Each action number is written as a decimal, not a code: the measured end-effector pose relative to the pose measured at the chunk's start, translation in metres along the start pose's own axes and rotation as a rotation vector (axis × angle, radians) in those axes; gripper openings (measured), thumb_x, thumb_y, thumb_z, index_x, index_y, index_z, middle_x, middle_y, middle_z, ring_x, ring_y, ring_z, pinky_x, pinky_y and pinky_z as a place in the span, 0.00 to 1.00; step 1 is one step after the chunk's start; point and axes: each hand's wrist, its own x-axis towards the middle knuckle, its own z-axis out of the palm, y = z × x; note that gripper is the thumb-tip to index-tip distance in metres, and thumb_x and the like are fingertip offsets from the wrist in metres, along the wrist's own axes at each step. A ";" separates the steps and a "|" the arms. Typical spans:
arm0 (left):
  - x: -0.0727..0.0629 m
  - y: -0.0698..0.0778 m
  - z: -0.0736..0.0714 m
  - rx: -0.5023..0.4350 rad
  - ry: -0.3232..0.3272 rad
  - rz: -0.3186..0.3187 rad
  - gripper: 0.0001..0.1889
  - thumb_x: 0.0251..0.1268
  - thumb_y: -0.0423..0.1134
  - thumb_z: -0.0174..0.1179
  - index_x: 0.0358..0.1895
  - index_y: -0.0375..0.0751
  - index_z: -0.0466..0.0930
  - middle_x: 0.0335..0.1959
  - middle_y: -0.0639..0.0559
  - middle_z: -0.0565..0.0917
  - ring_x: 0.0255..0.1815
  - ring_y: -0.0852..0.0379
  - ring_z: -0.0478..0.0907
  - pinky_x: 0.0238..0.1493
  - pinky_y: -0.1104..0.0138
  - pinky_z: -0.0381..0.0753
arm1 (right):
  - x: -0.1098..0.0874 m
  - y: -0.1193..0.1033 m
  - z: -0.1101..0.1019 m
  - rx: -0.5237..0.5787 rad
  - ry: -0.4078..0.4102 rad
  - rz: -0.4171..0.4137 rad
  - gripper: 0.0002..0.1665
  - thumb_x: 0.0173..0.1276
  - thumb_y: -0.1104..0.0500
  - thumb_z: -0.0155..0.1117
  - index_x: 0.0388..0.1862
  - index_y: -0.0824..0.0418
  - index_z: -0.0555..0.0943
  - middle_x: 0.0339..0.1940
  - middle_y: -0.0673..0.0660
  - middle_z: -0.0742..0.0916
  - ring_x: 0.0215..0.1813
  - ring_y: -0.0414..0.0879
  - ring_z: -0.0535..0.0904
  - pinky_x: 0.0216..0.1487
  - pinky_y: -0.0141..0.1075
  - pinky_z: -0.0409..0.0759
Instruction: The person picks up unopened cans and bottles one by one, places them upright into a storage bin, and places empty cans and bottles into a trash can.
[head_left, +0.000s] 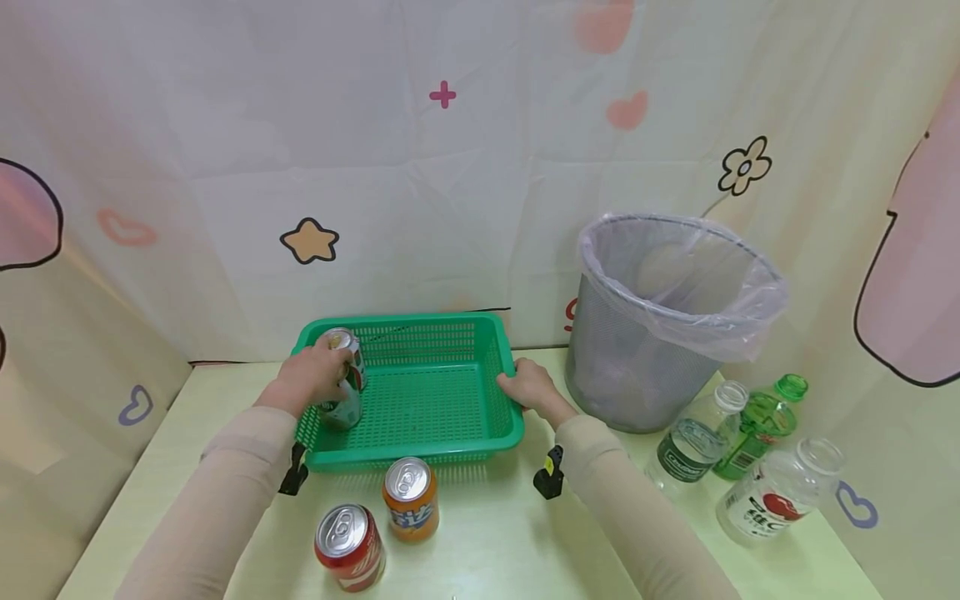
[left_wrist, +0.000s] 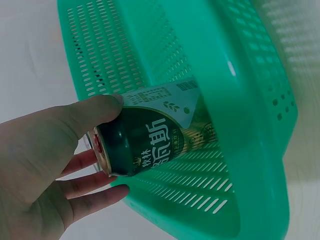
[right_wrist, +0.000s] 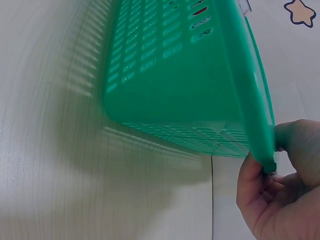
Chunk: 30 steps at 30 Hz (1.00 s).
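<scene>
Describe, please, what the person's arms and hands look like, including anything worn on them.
The left sleeve and right sleeve are long, plain and beige. A small black device sits by the left cuff; another black device, by the right cuff, bears a yellow mark. The left hand and right hand wear no gloves.

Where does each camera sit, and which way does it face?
Head: worn on the head, facing forward and down at the basket and bin; left hand, right hand and sleeved forearms show.
Left wrist: worn there, looking past the left hand at the green can inside the basket; part of that hand shows.
Right wrist: worn there, looking at the basket's outer side; part of the right hand shows, gripping the rim.
Shared: both wrist views show the basket.
</scene>
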 end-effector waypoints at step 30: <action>-0.035 -0.004 0.000 -0.017 0.118 0.072 0.30 0.51 0.48 0.67 0.58 0.40 0.72 0.49 0.38 0.73 0.45 0.42 0.72 0.37 0.51 0.79 | -0.002 -0.003 -0.002 -0.022 -0.007 0.005 0.20 0.66 0.55 0.51 0.48 0.70 0.72 0.36 0.62 0.81 0.29 0.47 0.81 0.25 0.37 0.82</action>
